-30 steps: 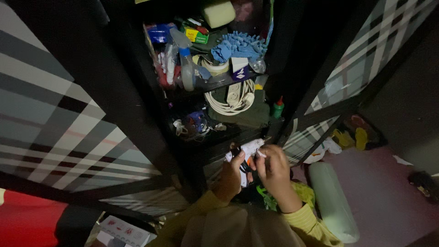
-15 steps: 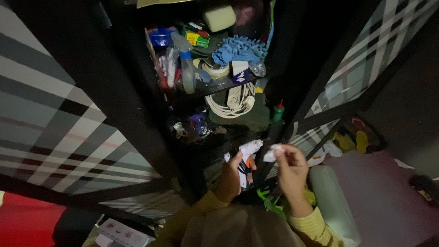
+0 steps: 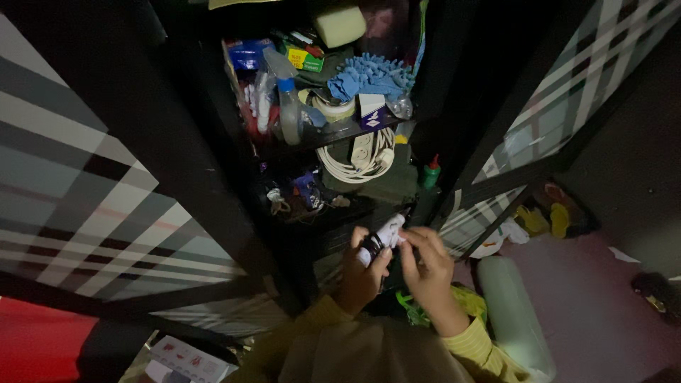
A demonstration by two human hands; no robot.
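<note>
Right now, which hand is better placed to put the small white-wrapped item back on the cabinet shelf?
Probably the left hand: its grip wraps the small white-wrapped item, while the right hand only pinches its edge.

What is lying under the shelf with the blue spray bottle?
Under the shelf lies a coiled white cable with a power strip, beside a small green bottle. Further back is dark, unclear.

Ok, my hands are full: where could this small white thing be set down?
Bare pink floor right of the pale green roll. The upper shelf and the shelf with the white cable coil are crowded.
</note>
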